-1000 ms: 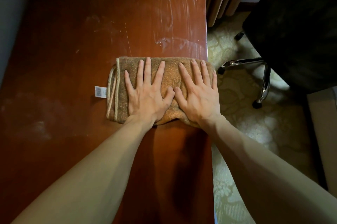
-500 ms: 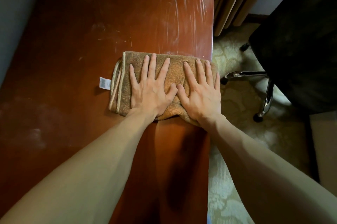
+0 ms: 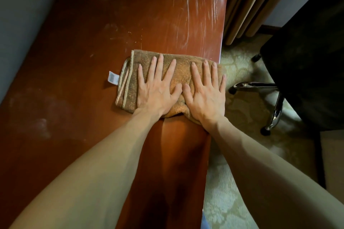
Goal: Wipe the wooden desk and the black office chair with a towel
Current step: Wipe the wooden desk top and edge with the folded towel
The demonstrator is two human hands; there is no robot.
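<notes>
Towel (image 3: 167,79), folded, lies flat on the desk (image 3: 83,79) by its right edge. Left hand (image 3: 157,92) and right hand (image 3: 204,96) press it, fingers straight and spread, gripping nothing. Streaks show beyond the towel; dull smudges remain at left. Judgement: desk partly wiped. Chair (image 3: 307,61) stands apart on the carpet, apparently untouched.

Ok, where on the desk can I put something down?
Bare desk lies left of the towel, between its tag and the wall, and beyond it toward the streaks. Crowded by the right edge: left hand and right hand press the towel.
</notes>
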